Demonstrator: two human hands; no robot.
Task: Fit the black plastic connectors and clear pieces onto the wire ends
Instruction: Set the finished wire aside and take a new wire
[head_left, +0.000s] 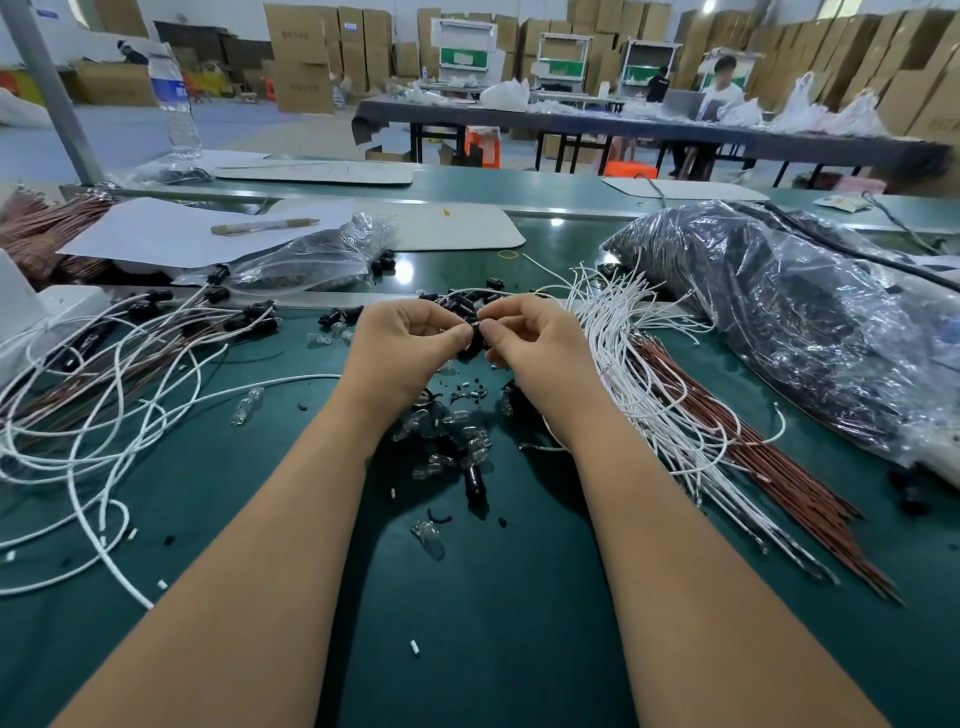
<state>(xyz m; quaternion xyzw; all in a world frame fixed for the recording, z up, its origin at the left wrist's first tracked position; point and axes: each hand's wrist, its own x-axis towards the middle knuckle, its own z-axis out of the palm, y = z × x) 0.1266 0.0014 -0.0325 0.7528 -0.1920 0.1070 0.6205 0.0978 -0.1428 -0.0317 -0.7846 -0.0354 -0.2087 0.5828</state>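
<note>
While both hands meet, left hand (410, 332) and right hand (524, 332) fingers pinch one black connector (475, 332) — above green table (519, 597).

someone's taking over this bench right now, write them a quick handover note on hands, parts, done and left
Left hand and right hand pinch one black connector between them, above the green table.
Loose black connectors lie just beyond the hands; clear pieces are scattered below them.
Done: wires already wearing black connectors lie tangled on the left.
Left: the bundle of bare white wires and brown wires on the right. A clear bag of more black parts sits far right.
</note>
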